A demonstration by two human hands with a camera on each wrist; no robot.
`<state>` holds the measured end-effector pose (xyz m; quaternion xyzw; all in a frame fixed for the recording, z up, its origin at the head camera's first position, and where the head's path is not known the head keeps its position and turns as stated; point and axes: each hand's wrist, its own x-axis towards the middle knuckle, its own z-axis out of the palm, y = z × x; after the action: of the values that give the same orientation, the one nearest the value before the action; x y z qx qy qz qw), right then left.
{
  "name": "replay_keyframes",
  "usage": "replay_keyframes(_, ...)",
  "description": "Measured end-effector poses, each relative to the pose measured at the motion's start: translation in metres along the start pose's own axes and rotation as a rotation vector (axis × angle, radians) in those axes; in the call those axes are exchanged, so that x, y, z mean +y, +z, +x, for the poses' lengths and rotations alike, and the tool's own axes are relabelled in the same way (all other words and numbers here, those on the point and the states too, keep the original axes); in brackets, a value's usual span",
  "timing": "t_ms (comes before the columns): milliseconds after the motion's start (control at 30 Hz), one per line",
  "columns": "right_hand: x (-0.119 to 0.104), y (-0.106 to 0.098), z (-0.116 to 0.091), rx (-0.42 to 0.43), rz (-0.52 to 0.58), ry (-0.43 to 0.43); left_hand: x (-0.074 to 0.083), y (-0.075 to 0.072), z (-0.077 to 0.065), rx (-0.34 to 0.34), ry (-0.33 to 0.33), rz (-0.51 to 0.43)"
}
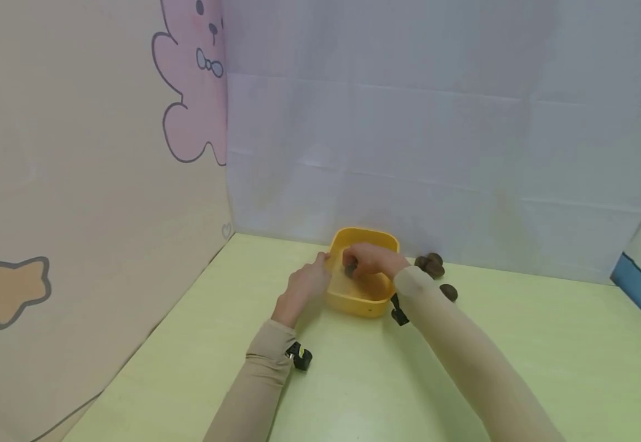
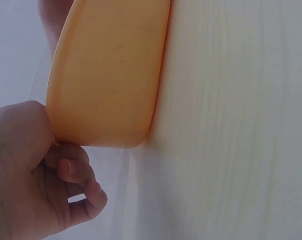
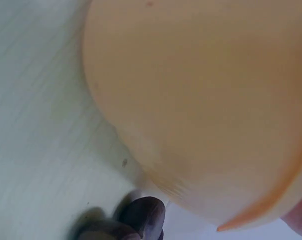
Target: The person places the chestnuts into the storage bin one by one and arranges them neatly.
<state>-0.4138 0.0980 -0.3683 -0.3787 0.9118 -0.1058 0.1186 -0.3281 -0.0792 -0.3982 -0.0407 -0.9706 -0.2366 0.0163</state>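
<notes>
One yellow tub [image 1: 353,308] anchors our scene, a person's left hand [image 1: 306,285] pinching its left rim, the right hand [image 1: 374,258] inside it, fingers clamped on a dark lump [image 1: 350,269]. Four brown oval pieces [image 1: 435,270] lie just right of the tub. We would steady the rim without tilting it and handle the lump gently. Only our head view shows the lump; our left wrist view reveals curled fingers beside the tub's wall.

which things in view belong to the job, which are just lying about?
In the job:
- yellow bin, left hand gripping its rim
- dark object in right hand
- probably the brown objects beside it

Just background:
- pink bear print
- orange star print
</notes>
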Motion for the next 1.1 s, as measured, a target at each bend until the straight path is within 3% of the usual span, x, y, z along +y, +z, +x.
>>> replay_keyframes(233,0.010,0.005,-0.010,0.053,-0.020,0.055,0.001,0.005,0.001,-0.013,0.024,-0.012)
replay_keyframes(667,-0.003,-0.019,-0.048,0.076,-0.147,0.004,-0.003,-0.001,0.003,-0.006,0.021,0.000)
replay_keyframes(1100,-0.004,-0.017,-0.101,0.338,-0.143,-0.093,-0.012,-0.006,0.004,-0.007,0.005,-0.011)
